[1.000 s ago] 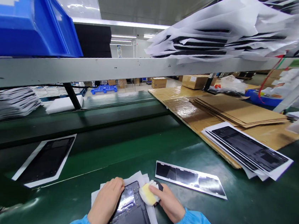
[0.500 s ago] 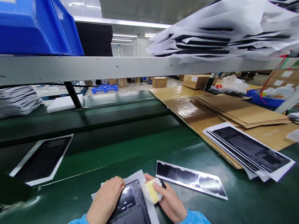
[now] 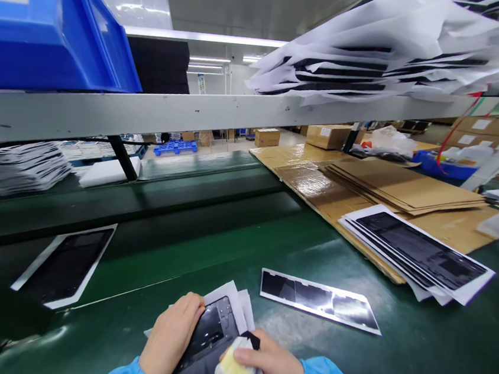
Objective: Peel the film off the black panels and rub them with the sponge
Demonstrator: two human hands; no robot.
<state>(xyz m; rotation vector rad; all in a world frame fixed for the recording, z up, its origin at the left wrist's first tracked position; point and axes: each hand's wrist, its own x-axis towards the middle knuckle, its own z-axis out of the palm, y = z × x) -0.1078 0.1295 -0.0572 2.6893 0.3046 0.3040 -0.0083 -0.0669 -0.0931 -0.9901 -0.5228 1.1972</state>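
A black panel (image 3: 203, 338) with a shiny rectangular patch and small holes lies on white paper sheets (image 3: 243, 306) at the bottom middle. My left hand (image 3: 175, 335) grips its left edge, fingers together over the rim and thumb side out of sight. Pinched in my right hand (image 3: 278, 362) is a yellow and white wiping pad (image 3: 237, 369) with a bit of black material at its top. That pad is over the right side of the panel; whether it touches the surface I cannot tell. The panel's lower end runs out of view.
A glossy black strip (image 3: 320, 298) with a white border lies right on the green bench (image 3: 169, 268). Another bordered black panel (image 3: 67, 263) is at left. Stacked panels (image 3: 421, 247) and cardboard sheets (image 3: 405, 184) sit at right. A shelf beam (image 3: 195, 110) crosses above, bearing a blue bin (image 3: 59, 42).
My right hand has moved the pad down along the panel's right side, toward me. The sheets beneath have shifted, with one fanned out more at right. My left hand stays on the edge.
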